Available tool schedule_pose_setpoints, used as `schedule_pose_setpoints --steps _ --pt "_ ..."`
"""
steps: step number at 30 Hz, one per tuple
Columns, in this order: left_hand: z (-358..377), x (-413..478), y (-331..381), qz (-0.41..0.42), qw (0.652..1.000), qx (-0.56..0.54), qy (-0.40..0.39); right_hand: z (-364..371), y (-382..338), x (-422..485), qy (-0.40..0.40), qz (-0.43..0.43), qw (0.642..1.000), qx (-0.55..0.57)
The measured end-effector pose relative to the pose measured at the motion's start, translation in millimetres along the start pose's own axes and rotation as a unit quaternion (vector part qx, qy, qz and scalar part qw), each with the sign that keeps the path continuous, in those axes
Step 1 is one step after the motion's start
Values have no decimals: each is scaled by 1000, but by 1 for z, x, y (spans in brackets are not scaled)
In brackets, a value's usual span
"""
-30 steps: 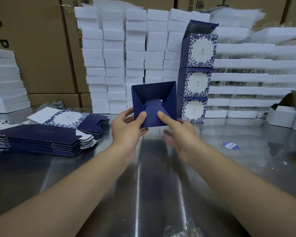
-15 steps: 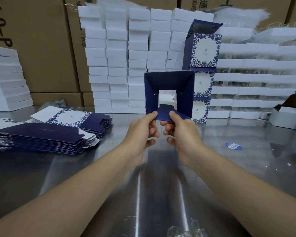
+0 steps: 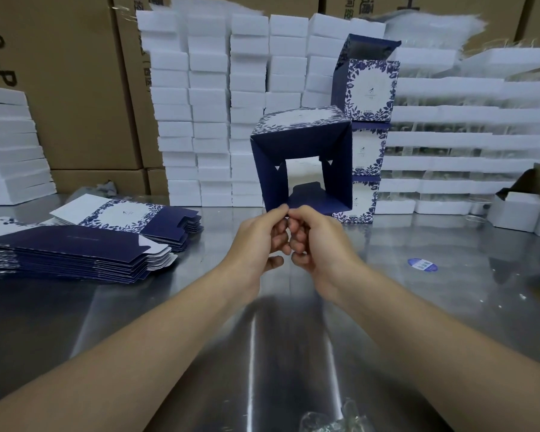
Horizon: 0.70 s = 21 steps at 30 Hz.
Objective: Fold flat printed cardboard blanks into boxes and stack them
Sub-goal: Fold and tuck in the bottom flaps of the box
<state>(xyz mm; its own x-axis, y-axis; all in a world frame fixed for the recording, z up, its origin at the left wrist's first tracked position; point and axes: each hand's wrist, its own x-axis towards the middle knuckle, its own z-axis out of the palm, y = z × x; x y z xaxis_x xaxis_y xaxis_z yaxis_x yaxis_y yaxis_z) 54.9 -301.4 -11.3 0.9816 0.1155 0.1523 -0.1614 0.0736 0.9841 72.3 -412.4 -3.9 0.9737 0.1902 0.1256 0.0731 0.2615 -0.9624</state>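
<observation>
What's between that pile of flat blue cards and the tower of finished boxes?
In the head view: a half-folded box, which the left hand and the right hand pinch by its lower edge. Beneath it the metal table shows bare.

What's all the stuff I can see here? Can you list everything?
half-folded box: one, dark blue with a white flowery top, held up over the table's middle
finished boxes: three, blue and white, stacked behind it on the right
flat blanks: many, blue and white, piled on the table's left
foam blocks: many, white, stacked along the back
cartons: several, brown, behind the foam
sticker: one, blue, on the table at right
small open box: one, white, far right
table: one, shiny silver, under everything
left hand: one, pinching the half-folded box's near bottom edge
right hand: one, pinching the same edge
</observation>
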Motion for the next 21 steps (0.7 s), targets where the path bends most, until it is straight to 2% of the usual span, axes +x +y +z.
schedule_pose_setpoints --steps 4,9,17,21 --pt "2 3 -2 1 1000 -12 15 -3 -2 -1 -9 8 999 -46" --pt "-4 5 -1 -14 999 -35 37 -8 -3 4 74 -5 997 28" --pt "-7 8 -6 -37 997 -62 31 -6 7 7 22 19 999 -28" --pt "-9 11 -9 -39 996 -64 50 -13 6 10 58 14 997 -44"
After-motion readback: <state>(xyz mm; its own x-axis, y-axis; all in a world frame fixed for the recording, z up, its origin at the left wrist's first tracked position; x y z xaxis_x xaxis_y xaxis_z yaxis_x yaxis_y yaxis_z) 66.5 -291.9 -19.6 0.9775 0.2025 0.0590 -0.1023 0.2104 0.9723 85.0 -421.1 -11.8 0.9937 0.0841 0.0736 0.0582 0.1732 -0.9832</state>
